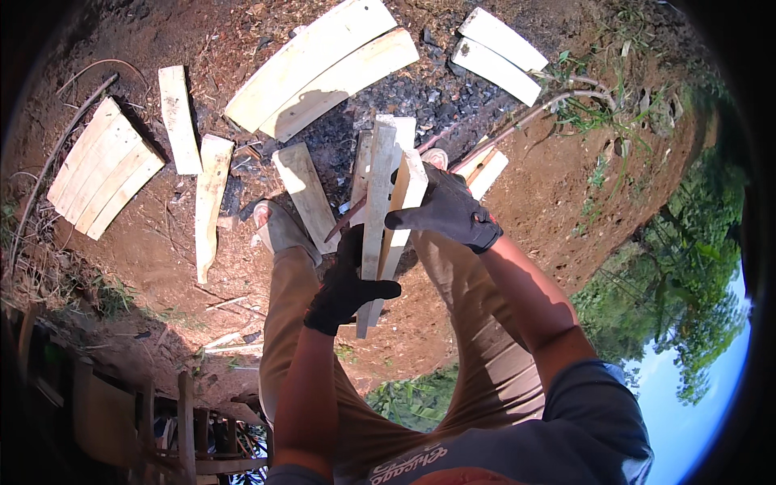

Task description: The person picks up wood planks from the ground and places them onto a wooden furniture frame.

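Head view: both gloved hands, left hand [346, 289] and right hand [449, 212], grip upright planks [380, 202].

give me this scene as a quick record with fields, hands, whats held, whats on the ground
left hand: black glove, gripping the lower part of the held planks
right hand: dark grey glove, on the upper part of the same planks
held: a few pale wooden planks, bunched together, roughly upright
ground: bare reddish dirt with a patch of black charcoal
lying around: loose pale boards; a stacked set of boards at left
feet: light shoes on the dirt
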The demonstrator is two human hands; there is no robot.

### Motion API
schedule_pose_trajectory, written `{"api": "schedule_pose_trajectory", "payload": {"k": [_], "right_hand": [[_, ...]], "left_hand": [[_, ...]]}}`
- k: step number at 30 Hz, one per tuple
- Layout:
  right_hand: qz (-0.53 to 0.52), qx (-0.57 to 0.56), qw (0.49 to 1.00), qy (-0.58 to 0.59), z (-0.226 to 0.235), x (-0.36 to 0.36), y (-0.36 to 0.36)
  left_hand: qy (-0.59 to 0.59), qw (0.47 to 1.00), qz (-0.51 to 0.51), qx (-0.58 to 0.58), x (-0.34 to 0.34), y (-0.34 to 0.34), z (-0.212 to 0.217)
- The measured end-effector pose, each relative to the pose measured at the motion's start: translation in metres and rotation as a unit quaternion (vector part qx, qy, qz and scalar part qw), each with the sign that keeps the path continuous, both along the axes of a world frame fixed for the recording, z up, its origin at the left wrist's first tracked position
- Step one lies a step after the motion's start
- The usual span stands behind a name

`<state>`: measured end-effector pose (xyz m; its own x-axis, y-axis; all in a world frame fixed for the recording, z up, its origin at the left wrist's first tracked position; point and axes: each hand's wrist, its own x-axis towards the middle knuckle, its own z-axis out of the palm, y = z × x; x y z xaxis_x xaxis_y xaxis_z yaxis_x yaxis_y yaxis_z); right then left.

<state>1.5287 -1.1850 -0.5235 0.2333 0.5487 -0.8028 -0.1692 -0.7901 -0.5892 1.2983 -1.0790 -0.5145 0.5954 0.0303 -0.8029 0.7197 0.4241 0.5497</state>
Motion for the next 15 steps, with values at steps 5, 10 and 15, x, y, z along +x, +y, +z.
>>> {"api": "schedule_pose_trajectory", "payload": {"k": [5,10,15], "right_hand": [[-0.049,-0.046,0.995,0.073,0.002,0.002,0.016],[-0.164,-0.010,0.980,0.113,-0.022,0.001,0.003],[-0.159,-0.054,0.977,0.133,-0.028,0.003,-0.002]], "left_hand": [[-0.010,0.998,-0.050,0.033,-0.027,0.018,-0.014],[0.019,0.996,-0.091,0.004,-0.020,0.013,-0.010],[0.003,0.996,-0.084,0.016,-0.014,0.003,-0.008]]}}
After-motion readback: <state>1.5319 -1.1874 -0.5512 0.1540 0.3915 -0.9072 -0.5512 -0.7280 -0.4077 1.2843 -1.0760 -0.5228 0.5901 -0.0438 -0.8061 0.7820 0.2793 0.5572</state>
